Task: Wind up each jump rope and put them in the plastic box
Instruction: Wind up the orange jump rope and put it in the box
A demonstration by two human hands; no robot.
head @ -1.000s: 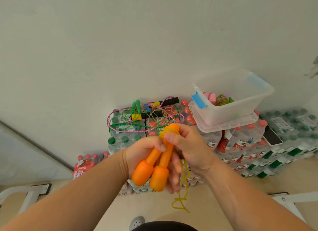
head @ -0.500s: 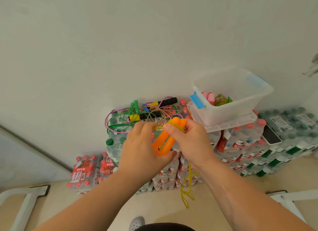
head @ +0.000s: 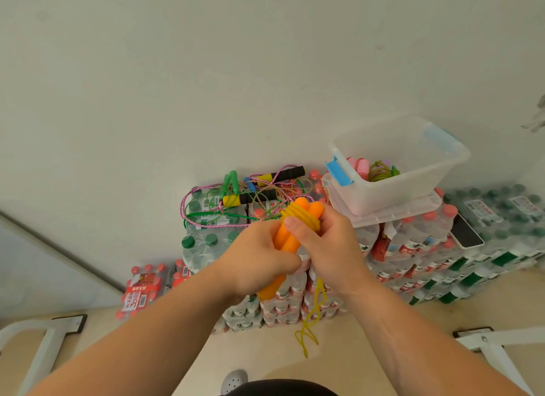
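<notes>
both hands meet at centre: the left hand (head: 259, 260) grips the two orange handles (head: 287, 239), the right hand (head: 327, 245) pinches yellow rope (head: 300, 217) coiled round their tops, its tail hanging at 6 o'clock. the plastic box (head: 392, 186) sits at 2 o'clock, the tangled ropes (head: 236, 201) at 11 o'clock.

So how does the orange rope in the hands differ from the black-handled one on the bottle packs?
The orange rope is gripped by the left hand and right hand, handles together, cord partly wound; the black-handled rope lies untouched, handles apart, cord loose. Both are outside the plastic box.
</notes>
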